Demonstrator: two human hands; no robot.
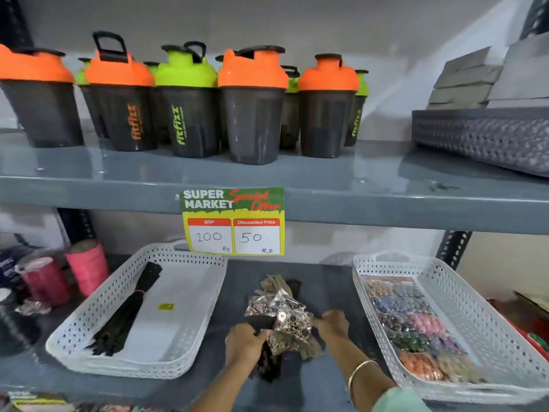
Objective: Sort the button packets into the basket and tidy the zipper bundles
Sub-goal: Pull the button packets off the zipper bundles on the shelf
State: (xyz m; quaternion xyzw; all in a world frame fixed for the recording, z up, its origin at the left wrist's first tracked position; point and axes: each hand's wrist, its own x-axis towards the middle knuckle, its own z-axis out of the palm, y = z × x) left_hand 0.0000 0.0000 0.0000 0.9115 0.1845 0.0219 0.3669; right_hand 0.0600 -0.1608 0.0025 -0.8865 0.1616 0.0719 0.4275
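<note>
A heap of clear button packets [286,315] lies on top of black and beige zipper bundles [276,285] in the middle of the lower shelf. My left hand [245,341] grips a black zipper bundle [263,324] at the heap's left side. My right hand [334,324] touches the heap's right edge, closed on it; which item it holds is hidden. The white basket on the left [89,343] holds one black zipper bundle [130,307]. The white basket on the right [487,310] holds a sheet of coloured button packets [413,325].
A grey upper shelf [356,203] overhangs the work area, carrying several shaker bottles [252,105] and a price sign [233,221]. Pink thread spools [86,269] stand at the far left. Red items [531,331] lie past the right basket.
</note>
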